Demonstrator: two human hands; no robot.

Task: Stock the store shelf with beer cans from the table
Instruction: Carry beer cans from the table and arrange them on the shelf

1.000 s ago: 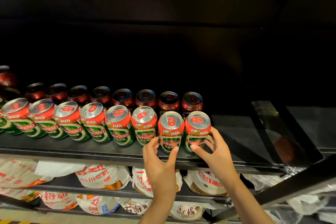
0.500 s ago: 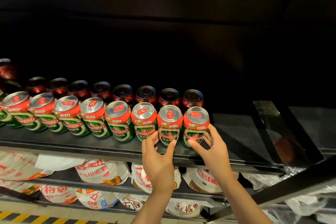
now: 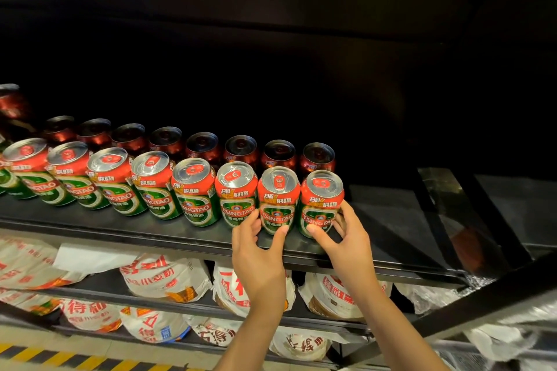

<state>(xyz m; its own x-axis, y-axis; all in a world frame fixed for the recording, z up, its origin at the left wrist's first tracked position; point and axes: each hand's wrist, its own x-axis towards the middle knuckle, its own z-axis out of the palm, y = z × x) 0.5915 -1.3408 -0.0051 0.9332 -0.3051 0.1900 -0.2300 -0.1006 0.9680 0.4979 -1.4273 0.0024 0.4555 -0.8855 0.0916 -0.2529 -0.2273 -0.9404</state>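
Two rows of red-and-green beer cans stand on the black shelf, a front row and a darker back row. My left hand holds the second can from the right between thumb and fingers near its base. My right hand grips the rightmost front can, thumb on its front and fingers round its right side. Both cans stand upright on the shelf in line with the front row.
To the right of the last cans the shelf surface is bare. A black slanted frame bar crosses at lower right. The lower shelves hold white bags with red print. A yellow-black floor stripe shows at bottom left.
Both hands stay on the two rightmost front cans. The view has shifted slightly, and the cans sit a little higher in the frame than a second ago.
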